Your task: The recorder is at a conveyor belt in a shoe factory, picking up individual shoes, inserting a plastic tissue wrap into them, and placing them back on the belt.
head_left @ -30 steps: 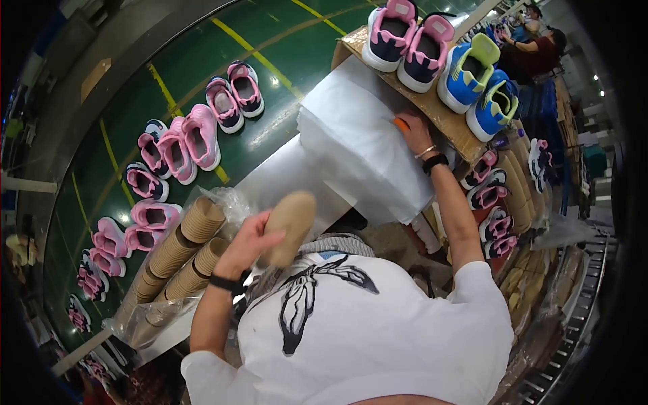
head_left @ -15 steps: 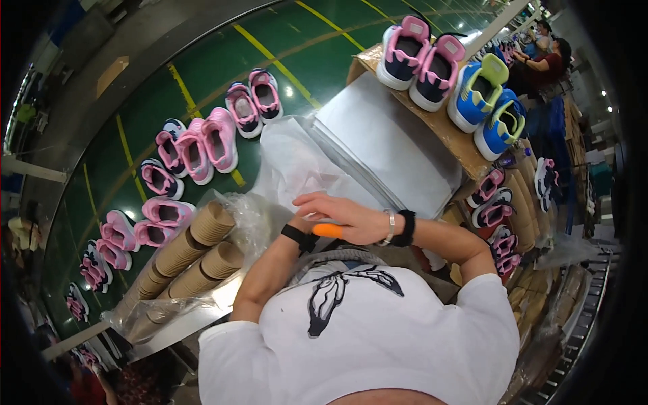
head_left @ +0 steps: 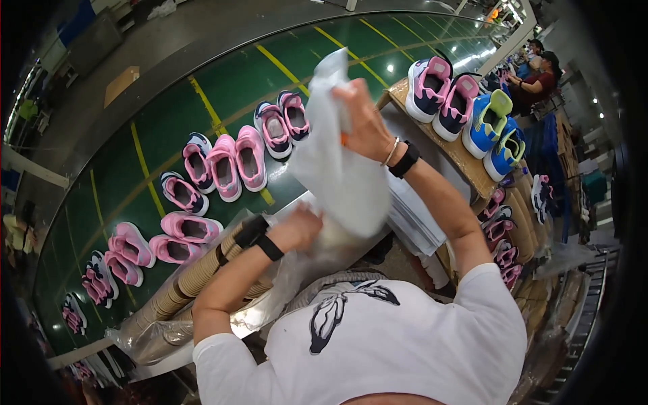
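A sheet of thin white paper (head_left: 347, 179) hangs crumpled from my right hand (head_left: 370, 128), which is raised over the green surface with its fingers closed on the upper part of the sheet. Something orange shows at that hand, partly hidden. Lower down and to the left, my left hand (head_left: 300, 228) is beside the sheet's lower edge, its fingers smeared by motion. A stack of white sheets (head_left: 412, 212) lies to the right, partly behind my right forearm. Just beyond the hanging paper stands a pair of navy and pink shoes (head_left: 285, 125).
Several pink and navy shoes (head_left: 236, 162) stand along the green conveyor (head_left: 169, 108) with yellow lines. Brown nested cardboard forms (head_left: 179, 290) lie in clear plastic at left. Navy-pink and blue shoes (head_left: 486, 121) stand on a cardboard box at right. Co-workers (head_left: 536, 81) are at far right.
My hands were together over the paper, one across the other. Now my right hand has lifted a white sheet up and forward, while my left has moved down and left.
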Action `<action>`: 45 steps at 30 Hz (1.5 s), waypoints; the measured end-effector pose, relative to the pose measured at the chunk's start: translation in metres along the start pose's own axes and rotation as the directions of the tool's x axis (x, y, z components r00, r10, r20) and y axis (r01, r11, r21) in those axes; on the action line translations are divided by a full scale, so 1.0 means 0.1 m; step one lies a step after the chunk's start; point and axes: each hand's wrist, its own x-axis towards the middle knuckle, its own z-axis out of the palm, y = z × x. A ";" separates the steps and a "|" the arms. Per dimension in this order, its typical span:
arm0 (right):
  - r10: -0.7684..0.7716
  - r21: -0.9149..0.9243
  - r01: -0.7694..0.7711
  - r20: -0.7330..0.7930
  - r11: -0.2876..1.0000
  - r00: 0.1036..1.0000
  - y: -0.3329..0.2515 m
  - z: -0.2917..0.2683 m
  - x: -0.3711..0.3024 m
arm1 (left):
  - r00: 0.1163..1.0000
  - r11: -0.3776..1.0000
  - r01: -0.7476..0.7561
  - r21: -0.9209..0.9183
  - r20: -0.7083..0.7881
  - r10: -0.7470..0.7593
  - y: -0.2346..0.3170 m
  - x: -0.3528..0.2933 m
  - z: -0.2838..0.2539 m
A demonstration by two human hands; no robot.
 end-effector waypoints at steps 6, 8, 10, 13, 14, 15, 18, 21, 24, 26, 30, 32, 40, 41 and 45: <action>0.445 0.413 -0.214 -0.618 0.885 0.648 -0.48 0.68 -0.22 | 0.781 0.019 -0.497 -0.867 -0.457 -0.425 -0.11 0.18 0.35; 0.796 0.839 -0.169 -0.398 0.516 0.456 -0.64 0.79 -0.34 | 0.688 0.176 -0.557 -0.812 -0.570 -0.450 -0.47 0.19 0.14; 0.902 0.960 -0.086 -0.215 0.265 0.375 -0.67 0.73 -0.40 | 0.749 0.169 -0.380 -0.910 -0.409 -0.521 -0.66 0.23 -0.03; 0.361 0.388 -0.218 -0.348 0.896 0.865 -0.53 0.47 -0.36 | 0.621 0.659 -0.260 -0.706 -0.645 -0.445 -0.56 0.32 -0.19; 0.230 0.297 -0.124 -0.352 0.947 0.907 -0.45 0.40 -0.32 | 0.634 0.906 -0.168 -0.389 -0.746 -0.203 -0.43 0.32 -0.18; 0.312 0.325 -0.206 -0.317 0.923 0.896 -0.38 0.40 -0.27 | 0.594 0.978 -0.139 -0.153 -0.804 -0.041 -0.30 0.31 -0.21; 0.421 0.315 -0.307 -0.410 0.898 0.809 -0.16 0.45 -0.17 | 0.766 0.235 -0.271 -0.933 -0.357 -0.535 0.03 0.23 -0.24; 0.794 0.741 -0.548 0.034 0.388 0.607 -0.03 0.61 -0.15 | 0.740 0.153 -0.200 -0.968 -0.252 -0.623 0.14 0.24 -0.30; 0.547 0.821 -0.258 -0.077 0.509 0.833 -0.05 0.71 -0.21 | 0.648 0.258 -0.235 -0.937 -0.349 -0.677 0.01 0.31 -0.47; 0.516 0.549 -0.380 -0.111 0.744 0.850 -0.11 0.73 -0.25 | 0.588 0.272 -0.373 -0.887 -0.453 -0.670 -0.11 0.32 -0.62; 0.501 0.536 -0.388 -0.078 0.750 0.862 -0.18 0.80 -0.26 | 0.622 -0.171 -0.574 -0.801 -0.291 -0.727 -0.30 0.41 -0.75; 0.597 0.715 -0.395 -0.040 0.577 0.801 -0.11 0.86 -0.23 | 0.712 -0.134 -0.498 -0.856 -0.316 -0.627 -0.42 0.48 -0.73; 0.777 0.455 -0.741 0.152 0.494 0.611 0.90 0.99 -0.28 | 0.644 0.799 0.212 -0.562 -0.535 -0.547 -1.88 0.97 -1.21; 0.792 0.298 -0.825 0.258 0.480 0.553 1.07 1.03 -0.25 | 0.677 0.872 0.265 -0.412 -0.564 -0.472 -2.07 1.15 -1.27; 0.809 -0.033 -0.860 0.358 0.510 0.466 1.58 1.47 0.14 | 0.745 0.867 0.497 -0.027 -0.499 -0.443 -2.60 1.81 -1.34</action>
